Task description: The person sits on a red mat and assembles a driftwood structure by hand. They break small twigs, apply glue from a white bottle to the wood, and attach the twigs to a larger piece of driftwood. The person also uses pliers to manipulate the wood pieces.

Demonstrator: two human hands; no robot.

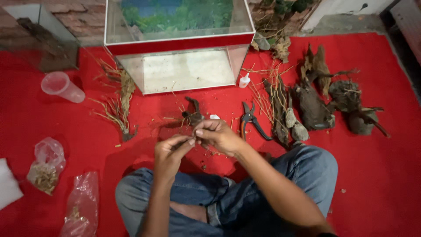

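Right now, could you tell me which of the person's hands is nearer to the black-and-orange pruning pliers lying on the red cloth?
The right hand: it is just left of the black-and-orange pruning pliers, not touching them. The left hand is farther away, beyond the right hand.

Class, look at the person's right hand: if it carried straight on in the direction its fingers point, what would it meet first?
The right hand points left toward the left hand; their fingertips nearly touch, so it would probably meet the left hand's fingers first, though depth is unclear.
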